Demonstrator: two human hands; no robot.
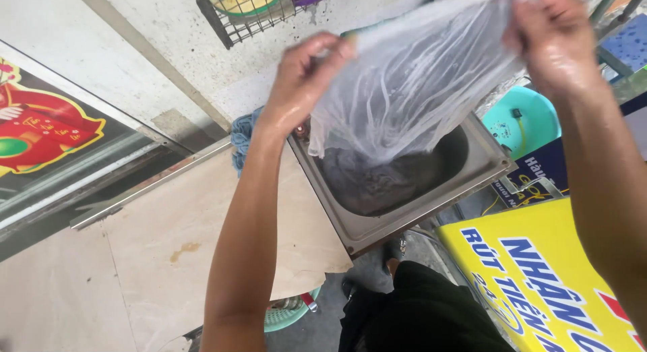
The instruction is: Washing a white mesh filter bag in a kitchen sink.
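Hands, left (pixel 306 72) and right (pixel 549 39), raised, pinching clear plastic bag (pixel 411 82) over steel sink (pixel 485 170).

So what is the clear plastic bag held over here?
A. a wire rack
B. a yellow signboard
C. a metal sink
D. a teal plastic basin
C: both hands, left hand and right hand, stretch the clear plastic bag open directly above the metal sink.

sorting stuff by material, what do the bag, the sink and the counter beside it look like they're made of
Bag: thin clear plastic film, judging by its see-through, crinkled, glossy folds; the left hand and right hand hold it open. Sink: probably stainless steel, with a dull grey metallic sheen and a pressed rim. Counter: a beige, smooth surface, possibly stone or laminate; the picture leaves that open.
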